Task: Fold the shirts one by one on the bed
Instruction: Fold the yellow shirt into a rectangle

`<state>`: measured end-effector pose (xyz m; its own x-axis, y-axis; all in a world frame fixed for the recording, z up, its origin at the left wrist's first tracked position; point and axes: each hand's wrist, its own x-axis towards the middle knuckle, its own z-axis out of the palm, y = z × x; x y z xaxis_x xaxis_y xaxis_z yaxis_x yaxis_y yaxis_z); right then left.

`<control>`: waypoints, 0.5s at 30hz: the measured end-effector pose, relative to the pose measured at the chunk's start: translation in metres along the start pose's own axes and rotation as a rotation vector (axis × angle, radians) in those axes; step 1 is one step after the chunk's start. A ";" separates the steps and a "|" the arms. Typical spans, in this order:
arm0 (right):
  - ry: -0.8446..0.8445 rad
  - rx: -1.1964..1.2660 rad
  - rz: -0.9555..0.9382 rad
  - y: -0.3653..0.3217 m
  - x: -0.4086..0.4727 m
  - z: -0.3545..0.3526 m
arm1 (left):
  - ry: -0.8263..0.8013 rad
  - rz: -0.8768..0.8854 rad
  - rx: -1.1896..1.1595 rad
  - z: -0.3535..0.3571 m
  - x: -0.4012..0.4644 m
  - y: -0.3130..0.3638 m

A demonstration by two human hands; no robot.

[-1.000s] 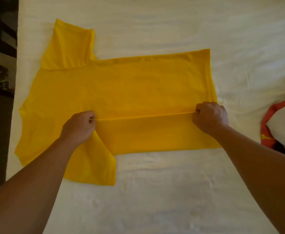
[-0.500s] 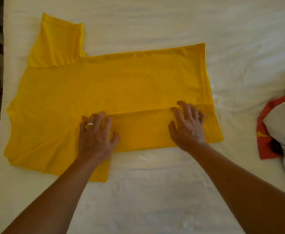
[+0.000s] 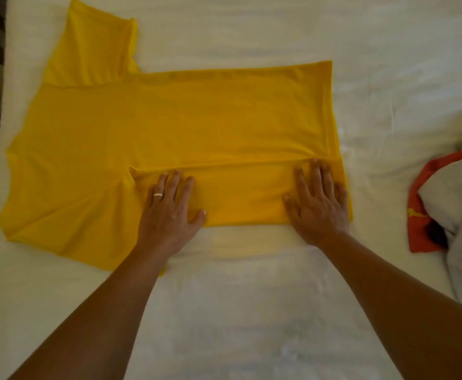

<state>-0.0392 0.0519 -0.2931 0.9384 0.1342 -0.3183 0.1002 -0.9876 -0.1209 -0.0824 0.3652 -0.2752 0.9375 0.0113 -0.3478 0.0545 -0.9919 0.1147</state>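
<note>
Across the middle of the frame the yellow shirt lies flat on the bed, long axis left to right. Left hand and right hand press its folded near strip, fingers straight and spread; the unfolded far edge lies above both.

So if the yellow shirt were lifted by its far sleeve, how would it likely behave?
The yellow shirt would probably droop limply: it lies flat and creases softly at the fold. It looks thin, so likely light. The near flap could fall open once the left hand and right hand stop pressing it.
</note>
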 end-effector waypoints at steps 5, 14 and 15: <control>-0.002 0.041 0.022 -0.064 -0.013 -0.010 | 0.224 -0.130 0.071 -0.002 -0.057 -0.017; -0.005 0.033 -0.321 -0.230 -0.009 -0.004 | 0.188 -0.188 -0.086 -0.015 -0.100 -0.107; -0.005 0.028 -0.328 -0.245 -0.006 -0.003 | 0.176 -0.204 -0.160 -0.026 -0.095 -0.122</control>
<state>-0.0682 0.2933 -0.2588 0.8562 0.4449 -0.2626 0.3876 -0.8892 -0.2429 -0.1695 0.4887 -0.2322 0.9460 0.2433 -0.2140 0.2876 -0.9348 0.2086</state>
